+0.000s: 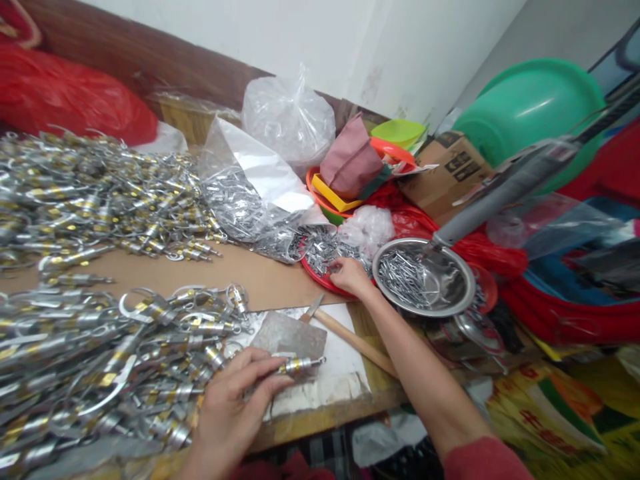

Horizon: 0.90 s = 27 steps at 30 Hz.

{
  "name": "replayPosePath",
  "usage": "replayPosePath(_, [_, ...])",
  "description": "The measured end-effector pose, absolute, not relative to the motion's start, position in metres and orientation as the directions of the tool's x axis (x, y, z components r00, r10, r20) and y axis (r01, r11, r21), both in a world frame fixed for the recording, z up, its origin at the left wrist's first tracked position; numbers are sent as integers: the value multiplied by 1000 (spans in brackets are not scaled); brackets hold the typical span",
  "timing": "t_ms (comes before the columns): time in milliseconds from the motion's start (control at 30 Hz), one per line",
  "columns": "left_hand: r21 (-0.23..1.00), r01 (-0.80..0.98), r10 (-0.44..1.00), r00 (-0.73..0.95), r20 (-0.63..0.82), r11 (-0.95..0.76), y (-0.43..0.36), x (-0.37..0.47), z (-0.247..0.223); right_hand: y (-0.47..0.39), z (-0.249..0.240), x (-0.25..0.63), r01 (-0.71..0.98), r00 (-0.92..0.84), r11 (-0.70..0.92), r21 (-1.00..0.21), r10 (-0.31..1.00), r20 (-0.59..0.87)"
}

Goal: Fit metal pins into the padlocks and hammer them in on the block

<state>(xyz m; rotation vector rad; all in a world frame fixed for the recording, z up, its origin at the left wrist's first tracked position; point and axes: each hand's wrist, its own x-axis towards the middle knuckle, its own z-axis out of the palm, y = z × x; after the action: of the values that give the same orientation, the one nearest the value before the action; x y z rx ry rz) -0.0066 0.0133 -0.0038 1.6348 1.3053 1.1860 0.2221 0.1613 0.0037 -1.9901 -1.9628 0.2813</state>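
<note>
Fig.: L hand [235, 400] fingers pinch a small metal barrel part [300, 365], steadying it on the flat steel block [290, 337]. R hand [350, 275], well right of block, fingertips curled together into loose pins in the red tray [320, 277], likely picking one. Hammer [350, 337] lies just right of block; steel bowl [425, 277] beyond tray; finished pieces [100, 333] heaped left of block, w/in reach

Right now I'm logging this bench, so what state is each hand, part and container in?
left hand: pinching a metal fitting on the metal block
right hand: reaching into the red tray of small pins
steel bowl: partly filled with pins
clear bag: open, spilling parts
</note>
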Motion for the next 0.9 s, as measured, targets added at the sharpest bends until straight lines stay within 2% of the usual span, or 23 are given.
replayPosePath(133, [941, 284, 982, 16, 188, -185, 12, -8, -4, 122, 5, 217, 869, 26, 58, -491, 986, 164])
replayPosePath(267, [942, 306, 987, -36, 156, -137, 10, -9, -6, 85, 16, 201, 784, -83, 246, -570, 952, 296])
replayPosePath(300, [940, 310, 987, -23, 159, -144, 11, -9, -7, 84, 19, 202, 792, -86, 269, -547, 938, 336])
replayPosePath(367, [933, 313, 983, 17, 181, -177, 11, -9, -9, 93, 21, 213, 865, -33, 208, -457, 932, 362])
replayPosePath(433, [924, 317, 976, 29, 214, -212, 12, -8, -10, 113, 19, 231, 930, 56, 65, -362, 948, 314])
replayPosePath(500, [917, 327, 971, 10, 237, -227, 13, -7, -9, 135, 12, 248, 949, 78, 5, -315, 965, 250])
replayPosePath(667, [911, 344, 971, 4, 239, -226, 13, -5, -5, 164, -8, 246, 960, -7, 54, -274, 985, 170])
replayPosePath(900, [918, 345, 979, 16, 201, -194, 12, -8, -8, 159, -11, 231, 952, -37, 90, -293, 983, 180])
